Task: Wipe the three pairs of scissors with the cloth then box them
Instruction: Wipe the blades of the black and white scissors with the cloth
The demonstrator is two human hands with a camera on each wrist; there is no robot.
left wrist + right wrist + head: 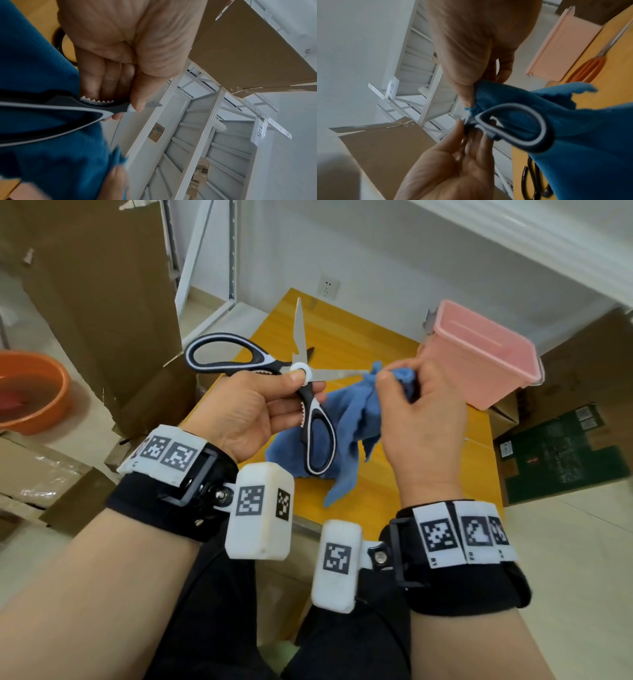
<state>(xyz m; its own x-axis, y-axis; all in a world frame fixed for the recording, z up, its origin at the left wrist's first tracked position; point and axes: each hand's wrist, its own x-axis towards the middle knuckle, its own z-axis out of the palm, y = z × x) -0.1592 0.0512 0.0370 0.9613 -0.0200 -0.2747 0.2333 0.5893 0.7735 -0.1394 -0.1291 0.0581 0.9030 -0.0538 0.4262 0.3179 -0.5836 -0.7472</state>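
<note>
Black-and-white kitchen scissors [299,337] are spread wide in the air over the yellow table [342,333]. My left hand [287,392] grips them at the pivot, thumb on top; the toothed handle [68,106] shows below the fingers. My right hand [394,381] pinches a blue cloth [346,419] around the tip of the sideways blade. The cloth [590,135] hangs down to the table. Orange scissors [590,66] lie on the table beside the pink box [479,354]. Black scissors [530,182] lie partly under the cloth. The box's inside is hidden.
An orange basin [30,392] sits at the left on cardboard. Tall cardboard boxes [102,285] stand behind it, beside white metal shelving [205,268]. A green-printed carton [561,453] lies on the floor right of the table.
</note>
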